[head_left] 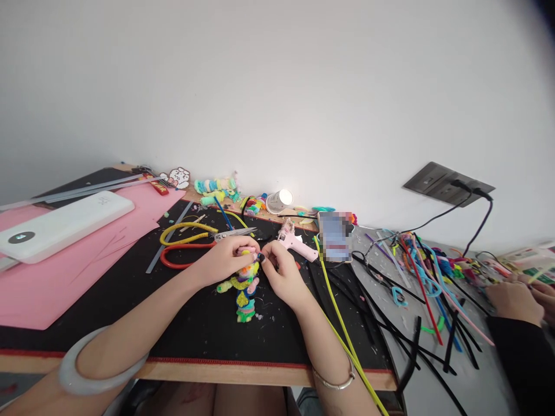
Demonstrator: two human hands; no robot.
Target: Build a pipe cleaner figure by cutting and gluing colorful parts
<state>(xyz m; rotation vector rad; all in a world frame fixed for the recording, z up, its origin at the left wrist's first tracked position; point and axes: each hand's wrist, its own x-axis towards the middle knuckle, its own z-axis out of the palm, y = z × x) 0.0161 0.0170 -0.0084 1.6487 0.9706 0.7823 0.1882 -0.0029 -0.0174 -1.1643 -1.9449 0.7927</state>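
A small colourful fuzzy doll [244, 296], made of what look like pipe cleaners, hangs upright above the black mat [195, 323]. Its yellow, blue and green body shows below my hands. My left hand [228, 257] is closed around the top of its head. With its fingertips pinched, my right hand [282, 276] is at the right side of the head, by a small black piece [261, 257]. Whether that piece is fixed to the doll I cannot tell. Scissors [188, 236] with one yellow and one red handle lie just behind my left hand. A pink glue gun [299, 245] rests behind my right hand.
Yellow pipe cleaners [336, 312] run past my right forearm, with black ones beside them. A phone [336, 240] and paper cup [280, 201] stand near the wall. Pink sheet [52, 294] and white power bank [69, 222] lie left. Another person's hand [515, 301] is far right.
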